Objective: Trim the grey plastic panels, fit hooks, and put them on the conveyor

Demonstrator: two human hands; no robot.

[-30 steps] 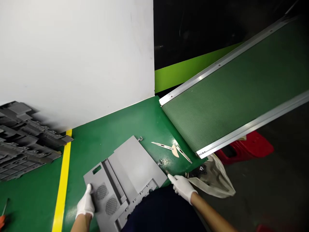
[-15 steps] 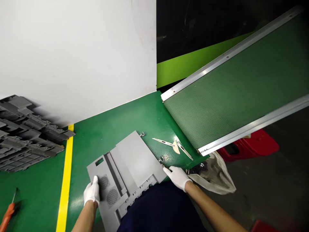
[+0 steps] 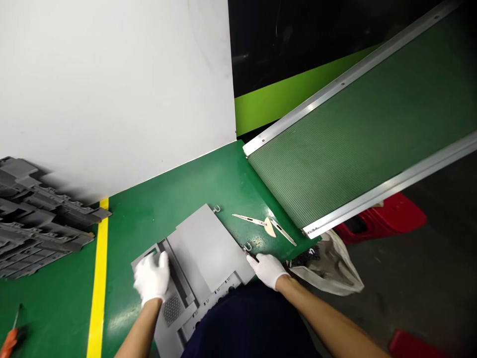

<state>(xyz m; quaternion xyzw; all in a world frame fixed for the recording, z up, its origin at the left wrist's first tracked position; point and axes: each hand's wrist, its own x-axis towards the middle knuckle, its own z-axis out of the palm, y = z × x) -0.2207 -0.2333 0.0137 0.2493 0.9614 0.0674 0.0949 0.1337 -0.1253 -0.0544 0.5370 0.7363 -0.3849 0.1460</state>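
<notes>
A grey moulded plastic panel [image 3: 212, 248] with perforated grilles and hook-like tabs along one edge lies tilted on the green worktop [image 3: 186, 194]. My white-gloved left hand [image 3: 152, 278] is over the panel's left part, fingers apart, covering one grille; whether it touches is unclear. In my white-gloved right hand [image 3: 269, 271], at the panel's right edge beside a hook tab, is a small hand tool [image 3: 249, 253]. Its metal tip and a bit of dark handle show, and the rest is hidden in the closed fingers.
Two craft knives [image 3: 249, 219] and a pale rounded piece [image 3: 269, 227] lie right of the panel. A conveyor [image 3: 335, 144] slopes up at right, near an open bag [image 3: 331, 271] and red stool [image 3: 391, 219]. Left are stacked grey panels [image 3: 37, 219] and an orange-handled screwdriver [image 3: 10, 340].
My left hand has moved up and right from the panel's left edge onto its face, its fingers spreading. My right hand stays at the right edge. The view has shifted slightly.
</notes>
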